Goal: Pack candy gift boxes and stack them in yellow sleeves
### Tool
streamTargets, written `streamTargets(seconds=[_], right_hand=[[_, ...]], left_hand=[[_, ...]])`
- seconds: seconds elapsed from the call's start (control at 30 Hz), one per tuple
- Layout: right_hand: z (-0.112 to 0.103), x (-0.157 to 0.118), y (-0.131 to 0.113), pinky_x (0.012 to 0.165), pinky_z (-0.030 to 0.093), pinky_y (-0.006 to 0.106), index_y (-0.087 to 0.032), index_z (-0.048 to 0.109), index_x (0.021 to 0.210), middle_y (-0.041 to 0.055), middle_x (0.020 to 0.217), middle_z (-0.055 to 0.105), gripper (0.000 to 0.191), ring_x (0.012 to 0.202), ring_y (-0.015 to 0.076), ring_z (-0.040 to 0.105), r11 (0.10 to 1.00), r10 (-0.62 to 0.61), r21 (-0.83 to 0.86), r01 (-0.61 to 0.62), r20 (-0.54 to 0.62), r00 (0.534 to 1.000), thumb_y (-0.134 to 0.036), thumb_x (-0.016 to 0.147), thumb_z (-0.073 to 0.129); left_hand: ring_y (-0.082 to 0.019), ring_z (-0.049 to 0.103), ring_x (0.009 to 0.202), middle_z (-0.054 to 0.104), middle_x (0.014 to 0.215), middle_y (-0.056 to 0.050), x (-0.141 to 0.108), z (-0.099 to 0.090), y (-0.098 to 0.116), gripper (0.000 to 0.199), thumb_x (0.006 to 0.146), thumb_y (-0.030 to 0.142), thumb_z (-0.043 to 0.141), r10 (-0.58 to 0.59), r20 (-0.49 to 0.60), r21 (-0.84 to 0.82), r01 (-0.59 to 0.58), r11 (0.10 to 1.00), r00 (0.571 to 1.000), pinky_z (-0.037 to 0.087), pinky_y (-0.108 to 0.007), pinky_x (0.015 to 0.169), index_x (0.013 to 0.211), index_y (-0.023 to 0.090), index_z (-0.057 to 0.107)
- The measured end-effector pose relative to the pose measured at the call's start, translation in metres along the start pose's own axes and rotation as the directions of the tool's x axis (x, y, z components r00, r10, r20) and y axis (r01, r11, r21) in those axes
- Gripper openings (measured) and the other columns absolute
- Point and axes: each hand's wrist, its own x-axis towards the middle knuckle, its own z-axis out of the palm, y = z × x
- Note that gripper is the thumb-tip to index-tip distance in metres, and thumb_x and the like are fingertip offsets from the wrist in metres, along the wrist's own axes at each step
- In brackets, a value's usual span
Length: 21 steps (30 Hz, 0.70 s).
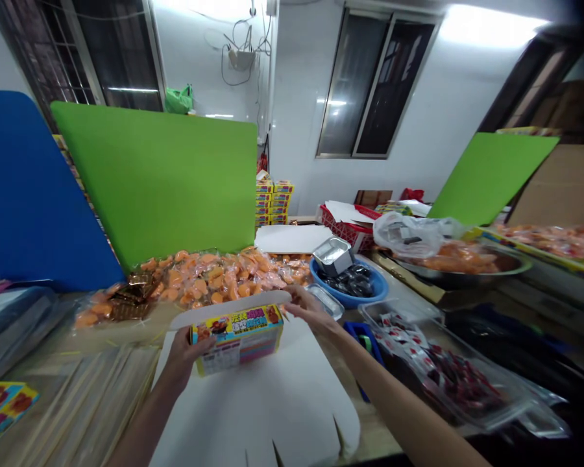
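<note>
Left hand (189, 355) gripping printed box (238, 340), right hand (309, 308) spread, wrapped orange snacks (209, 282) beyond

Left hand (187, 357) curled, low; right hand (309, 310) higher, extended.

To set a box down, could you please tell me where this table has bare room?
The white card sheet lies bare below the printed box. A wooden strip is free between it and the tray of red packets. It is crowded around the blue basin and orange packets.
</note>
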Motion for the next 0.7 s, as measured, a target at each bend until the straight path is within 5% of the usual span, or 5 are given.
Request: streamTargets(seconds=[0.1,0.2,0.57,0.7], right_hand=[[-0.011,0.017,-0.026,0.058,0.043,0.024,-0.015,0.060,0.083,0.0011,0.070,0.057,0.023,0.065,0.0132,0.054,0.976,-0.035,-0.210,0.053,0.090,0.995,-0.034,0.086,0.047],[-0.010,0.028,-0.044,0.049,0.042,0.022,-0.014,0.057,0.083,-0.0019,0.058,0.053,0.020,0.052,0.0110,0.052,0.974,0.069,-0.227,-0.004,0.281,0.957,-0.021,0.086,0.039],[-0.008,0.020,-0.062,0.051,0.042,0.021,-0.017,0.047,0.079,-0.0022,0.060,0.055,0.017,0.051,0.0098,0.055,0.854,0.100,-0.511,0.097,0.344,0.934,-0.006,0.080,0.035],[-0.001,0.021,-0.065,0.061,0.042,0.023,-0.016,0.052,0.090,0.0052,0.089,0.060,0.024,0.076,0.0149,0.056,0.700,0.001,-0.631,0.333,0.467,0.884,-0.008,0.068,0.055]], left_hand=[[-0.023,0.066,0.066,0.069,0.072,-0.002,0.001,0.004,0.005,0.042,0.052,0.033,0.080,-0.017,-0.044,-0.031,0.016,0.999,0.999,0.053,-0.032,0.060,0.086,0.015,0.063],[-0.021,0.066,0.063,0.069,0.073,-0.001,0.000,0.006,0.006,0.047,0.052,0.034,0.080,-0.037,-0.085,-0.042,0.034,0.999,0.996,0.052,-0.031,0.058,0.090,0.015,0.061],[-0.020,0.066,0.066,0.070,0.081,-0.004,0.000,0.006,0.008,0.051,0.055,0.035,0.080,-0.057,-0.038,-0.056,0.055,0.997,0.998,0.052,-0.031,0.064,0.096,0.012,0.059],[-0.019,0.065,0.069,0.068,0.077,-0.001,0.001,0.007,0.004,0.049,0.052,0.035,0.082,-0.040,-0.113,-0.062,0.033,0.998,0.993,0.051,-0.030,0.067,0.090,0.014,0.059]])
